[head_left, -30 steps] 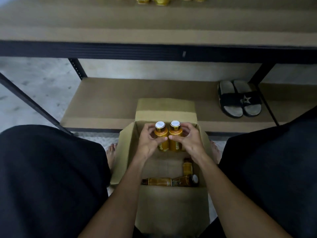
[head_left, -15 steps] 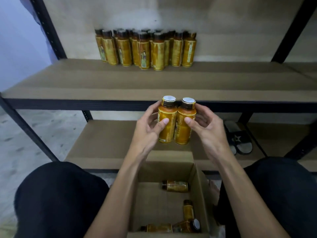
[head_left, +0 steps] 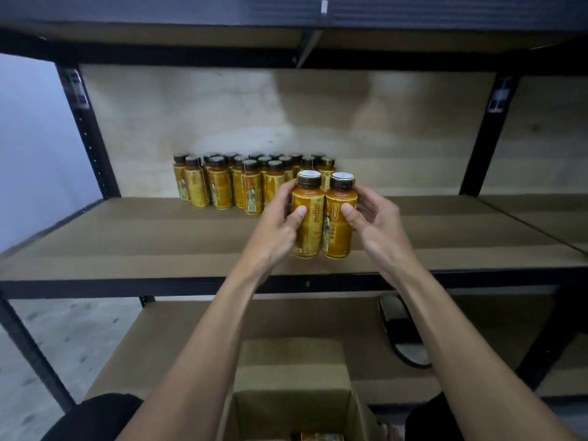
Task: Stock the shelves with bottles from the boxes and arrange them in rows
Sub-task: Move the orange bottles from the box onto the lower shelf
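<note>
Two amber bottles with white-topped dark caps are held side by side above the front part of the middle shelf (head_left: pixel 159 237). My left hand (head_left: pixel 280 222) grips the left bottle (head_left: pixel 307 224), thumb on its front. My right hand (head_left: pixel 374 222) grips the right bottle (head_left: pixel 338 224) the same way. Behind them, a group of several matching bottles (head_left: pixel 241 184) stands in rows at the back of the shelf. The open cardboard box (head_left: pixel 291 396) sits below between my knees, with one bottle (head_left: pixel 321 437) just visible inside.
A black slipper (head_left: pixel 401 332) lies on the bottom shelf at the right. Black uprights (head_left: pixel 90 138) frame the shelf bay, and another shelf board (head_left: pixel 286 14) spans overhead. Bare shelf board extends right of the bottle group. Grey floor shows at lower left.
Both hands lifted the pair of bottles out of the box and carried them up and forward over the middle shelf, towards the standing group. My head tilted up.
</note>
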